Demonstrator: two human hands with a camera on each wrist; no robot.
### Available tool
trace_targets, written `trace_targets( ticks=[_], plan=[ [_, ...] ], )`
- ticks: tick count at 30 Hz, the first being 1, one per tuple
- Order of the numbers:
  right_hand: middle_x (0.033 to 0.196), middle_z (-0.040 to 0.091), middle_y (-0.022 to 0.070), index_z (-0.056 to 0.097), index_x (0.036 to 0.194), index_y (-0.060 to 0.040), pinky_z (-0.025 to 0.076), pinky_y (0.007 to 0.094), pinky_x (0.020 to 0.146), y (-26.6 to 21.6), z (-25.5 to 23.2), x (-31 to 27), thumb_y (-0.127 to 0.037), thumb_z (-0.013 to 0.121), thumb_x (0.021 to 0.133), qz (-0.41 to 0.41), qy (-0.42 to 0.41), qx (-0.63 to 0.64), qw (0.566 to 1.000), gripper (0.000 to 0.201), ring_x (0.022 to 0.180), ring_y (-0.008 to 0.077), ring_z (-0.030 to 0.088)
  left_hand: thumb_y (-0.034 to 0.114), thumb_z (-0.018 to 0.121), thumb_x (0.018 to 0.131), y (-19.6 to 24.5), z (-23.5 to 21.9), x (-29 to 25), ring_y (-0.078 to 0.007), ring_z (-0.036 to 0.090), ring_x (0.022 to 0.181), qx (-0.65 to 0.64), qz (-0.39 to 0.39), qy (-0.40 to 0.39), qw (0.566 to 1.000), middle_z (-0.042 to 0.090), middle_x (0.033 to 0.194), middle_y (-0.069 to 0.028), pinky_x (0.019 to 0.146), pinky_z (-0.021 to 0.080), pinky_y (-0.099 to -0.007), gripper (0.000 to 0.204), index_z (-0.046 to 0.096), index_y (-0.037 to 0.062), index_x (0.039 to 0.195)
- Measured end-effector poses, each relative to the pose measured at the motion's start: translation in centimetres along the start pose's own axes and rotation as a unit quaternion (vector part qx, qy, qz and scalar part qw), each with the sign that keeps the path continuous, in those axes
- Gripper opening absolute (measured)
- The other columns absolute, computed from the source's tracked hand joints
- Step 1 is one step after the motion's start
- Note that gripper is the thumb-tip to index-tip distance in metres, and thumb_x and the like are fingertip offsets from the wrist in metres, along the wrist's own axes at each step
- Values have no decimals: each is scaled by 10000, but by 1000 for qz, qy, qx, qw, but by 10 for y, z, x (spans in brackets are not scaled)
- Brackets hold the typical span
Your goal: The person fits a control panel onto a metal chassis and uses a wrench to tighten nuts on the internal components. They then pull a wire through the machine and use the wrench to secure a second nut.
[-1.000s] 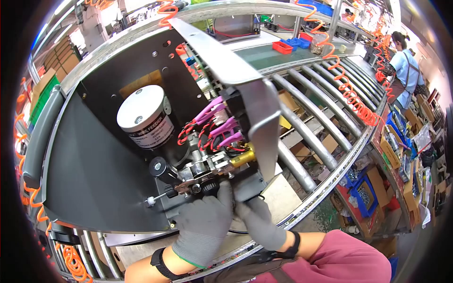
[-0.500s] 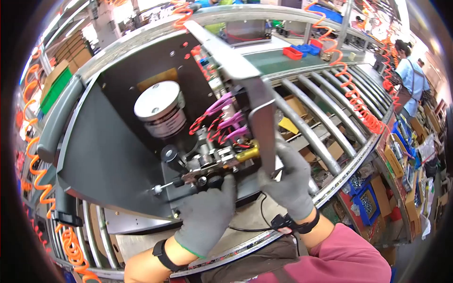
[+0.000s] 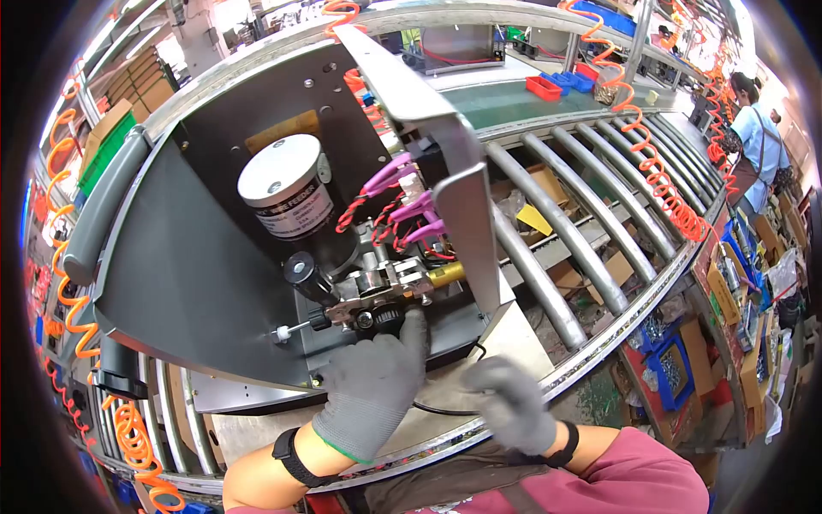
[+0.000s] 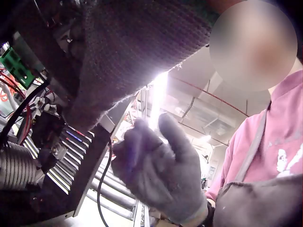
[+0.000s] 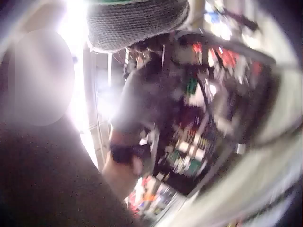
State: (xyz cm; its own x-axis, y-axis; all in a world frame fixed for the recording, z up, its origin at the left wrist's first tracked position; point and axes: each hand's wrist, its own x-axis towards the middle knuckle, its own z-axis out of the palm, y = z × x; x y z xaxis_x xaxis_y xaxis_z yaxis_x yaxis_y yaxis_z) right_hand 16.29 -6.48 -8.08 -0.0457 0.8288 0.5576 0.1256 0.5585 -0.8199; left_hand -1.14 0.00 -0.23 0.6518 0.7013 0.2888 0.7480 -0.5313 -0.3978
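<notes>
In the head view, my grey-gloved left hand (image 3: 372, 385) lies at the front of a wire feeder drive mechanism (image 3: 377, 295). One digit points up beside a black ribbed knob (image 3: 390, 320); the other fingertips bend out of sight, so I cannot tell what they grip. To its right my gloved right hand (image 3: 509, 403), blurred, hovers off the machine. The left wrist view catches the right hand (image 4: 161, 170) with loosely bent fingers, thumb apart, nothing visible between them. Behind the mechanism rises a white-topped motor (image 3: 282, 184) inside a dark metal housing (image 3: 188, 283).
Purple-sleeved wires (image 3: 415, 206) and a brass fitting (image 3: 445, 274) sit by the bent housing panel (image 3: 467, 223). A black cable (image 3: 445, 411) runs along the board's front. Conveyor rollers (image 3: 561, 257) extend rightward beside parts bins (image 3: 672, 368). Another person (image 3: 758, 146) stands far right.
My right hand went from beside the left hand to the housing's right panel, then drew back toward me. The left hand stayed at the mechanism. The head view shifted slightly.
</notes>
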Motion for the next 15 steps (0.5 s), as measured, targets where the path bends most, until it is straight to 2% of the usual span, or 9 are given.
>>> trace_targets(
  ticks=[1, 3, 4, 5, 6, 10, 12, 13, 15],
  plan=[
    [856, 624, 129, 576, 959, 39, 477, 303, 716, -11, 18, 7, -147, 619, 848, 104, 12, -25, 994, 221, 765, 201, 587, 161, 540, 847, -1, 0, -1, -159, 533, 410, 25, 7, 14, 1000, 454, 520, 0, 315, 386, -334, 302, 582, 95, 1139],
    [839, 614, 96, 581, 940, 56, 462, 293, 684, 16, 36, -1, -181, 607, 875, 304, 58, 115, 944, 247, 763, 144, 557, 164, 535, 851, -1, -2, -2, -154, 526, 408, 49, 20, 31, 998, 450, 520, 3, 314, 384, -331, 293, 584, 97, 1132],
    [839, 614, 96, 581, 940, 56, 462, 293, 684, 18, 46, 4, -181, 607, 875, 302, 61, 113, 945, 247, 763, 144, 557, 167, 530, 839, 0, -4, -3, -158, 523, 429, 31, 1, 1, 1000, 453, 541, 1, 336, 381, -335, 330, 582, 94, 1156],
    [832, 606, 78, 582, 942, 52, 453, 289, 669, 21, 56, 10, -191, 598, 882, 299, 118, 176, 930, 250, 763, 121, 540, 170, 524, 827, 1, -4, -2, -162, 520, 451, 12, -22, -28, 999, 457, 561, -1, 358, 378, -339, 366, 581, 92, 1180],
    [824, 597, 61, 583, 944, 48, 444, 286, 654, 22, 64, 15, -200, 588, 889, 296, 173, 239, 908, 254, 762, 98, 522, 170, 524, 827, 1, -4, -2, -162, 520, 451, 12, -23, -26, 999, 457, 561, -1, 358, 378, -339, 366, 581, 92, 1180],
    [829, 599, 29, 583, 976, 36, 438, 266, 641, 14, 77, 30, -198, 578, 906, 272, 205, 283, 897, 245, 749, 91, 522, 178, 535, 821, -1, -5, -4, -168, 525, 454, 22, -14, -30, 999, 461, 562, -2, 366, 393, -340, 376, 574, 90, 1184],
    [888, 609, 28, 591, 1000, 24, 451, 254, 664, 16, 80, 39, -173, 545, 936, 302, 244, 335, 859, 212, 788, 91, 538, 180, 538, 819, 0, -3, -4, -167, 524, 454, 25, -6, -28, 999, 461, 562, -1, 369, 395, -340, 378, 573, 90, 1184],
    [888, 609, 28, 591, 1000, 24, 451, 254, 664, 17, 83, 45, -173, 545, 936, 300, 246, 334, 859, 212, 788, 91, 538, 181, 541, 817, 1, -1, -4, -161, 516, 449, 29, -6, -18, 999, 443, 555, 6, 364, 384, -337, 373, 575, 94, 1178],
    [976, 605, 38, 581, 1056, 8, 474, 253, 723, 19, 90, 55, -135, 528, 948, 286, 303, 299, 858, 186, 858, 100, 558, 182, 544, 815, -1, 1, -4, -154, 507, 444, 32, -12, -9, 999, 425, 547, 12, 359, 372, -334, 367, 577, 98, 1171]
  ],
)
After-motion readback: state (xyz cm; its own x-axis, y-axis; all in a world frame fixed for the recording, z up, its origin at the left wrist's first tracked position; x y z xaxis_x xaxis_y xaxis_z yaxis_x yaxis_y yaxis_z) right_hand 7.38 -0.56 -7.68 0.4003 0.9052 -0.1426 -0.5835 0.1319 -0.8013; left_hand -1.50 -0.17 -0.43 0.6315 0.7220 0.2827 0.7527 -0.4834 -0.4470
